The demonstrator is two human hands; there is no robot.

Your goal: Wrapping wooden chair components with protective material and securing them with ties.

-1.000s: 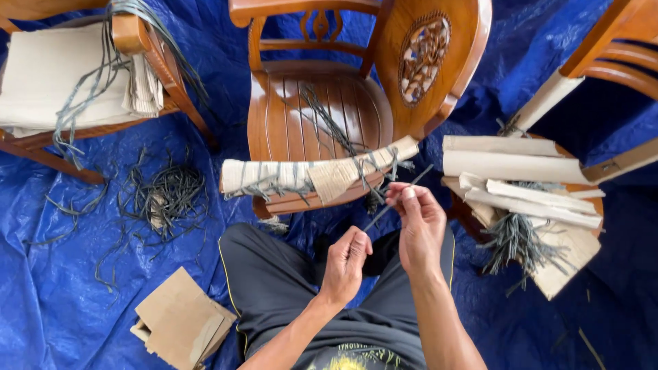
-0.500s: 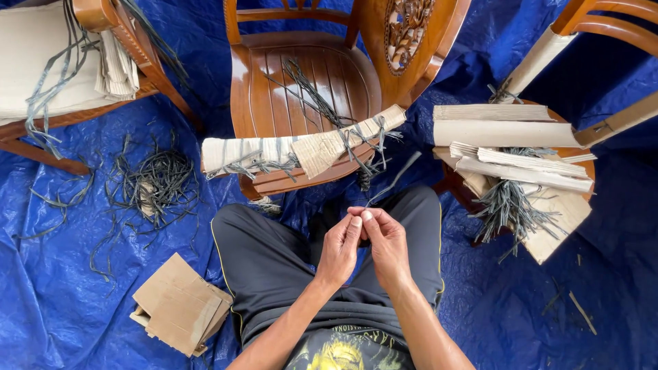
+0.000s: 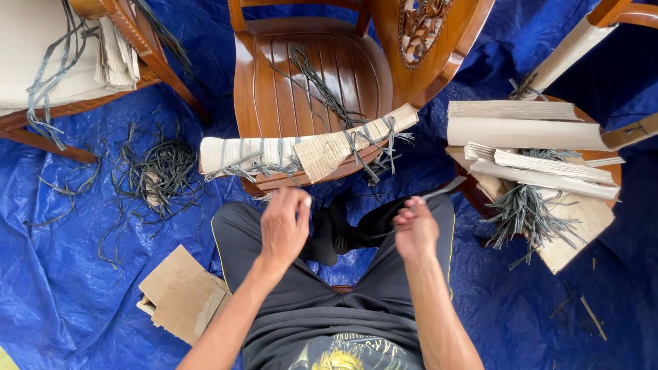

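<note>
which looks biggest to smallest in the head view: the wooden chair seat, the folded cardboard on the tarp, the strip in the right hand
1. wooden chair seat
2. folded cardboard, though it lies nearer the camera
3. strip, pinched in the right hand, clearly smallest

A flattened brown cardboard box (image 3: pixel 179 294) is lying on the blue tarp (image 3: pixel 62 288) toward its lower left, one flap folded under. Rolled beige corrugated cardboard wrapping (image 3: pixel 301 152) is lying across the front edge of the wooden chair seat (image 3: pixel 295 75), tied with grey strips.
</note>
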